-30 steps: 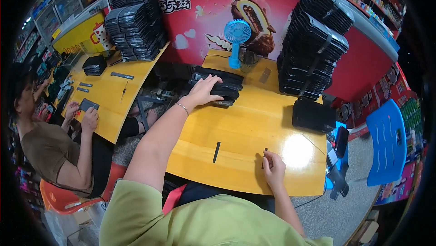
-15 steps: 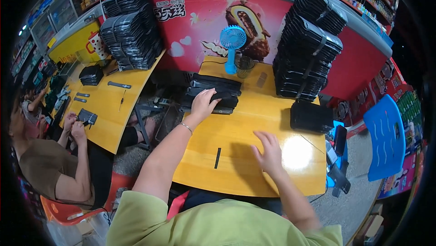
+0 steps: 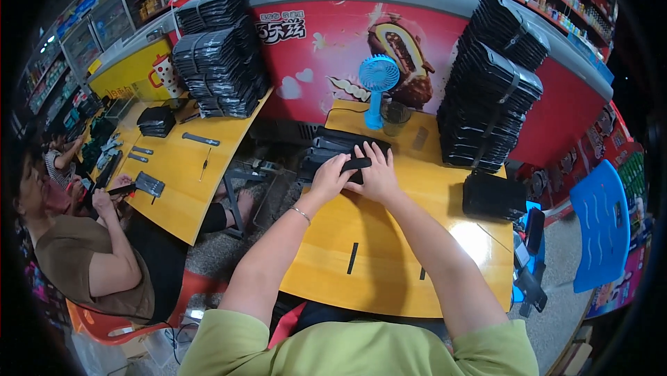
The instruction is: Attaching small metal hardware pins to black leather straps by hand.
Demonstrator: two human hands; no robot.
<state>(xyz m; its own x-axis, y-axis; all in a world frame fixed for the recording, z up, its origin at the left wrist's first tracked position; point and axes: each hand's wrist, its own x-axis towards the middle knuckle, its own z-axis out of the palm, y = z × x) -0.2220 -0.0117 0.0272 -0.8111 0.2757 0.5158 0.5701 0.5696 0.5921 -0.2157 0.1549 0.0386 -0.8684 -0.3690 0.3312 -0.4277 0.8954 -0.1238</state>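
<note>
My left hand is closed on a narrow black piece, too dark to name further, which it pinches at one end. My right hand lies just to its right with fingers stretched and spread; the free end of the piece overlaps those fingers. Beneath and beyond both hands is a small pile of black folded pouches, partly covered by them. Closer to me, a thin black strip lies on the yellow table. Another short dark strip shows beside my right forearm, which may hide part of it.
A blue handheld fan and a glass stand behind the pile. Tall bundles of black pouches rise at the back right, with a black block-shaped stack nearer. A blue chair is at right. On the left, another person works at a second table.
My right hand has moved from above the table's middle to the pile, beside my left hand. The black piece now stands out between them. A second dark strip has come into view near my right forearm.
</note>
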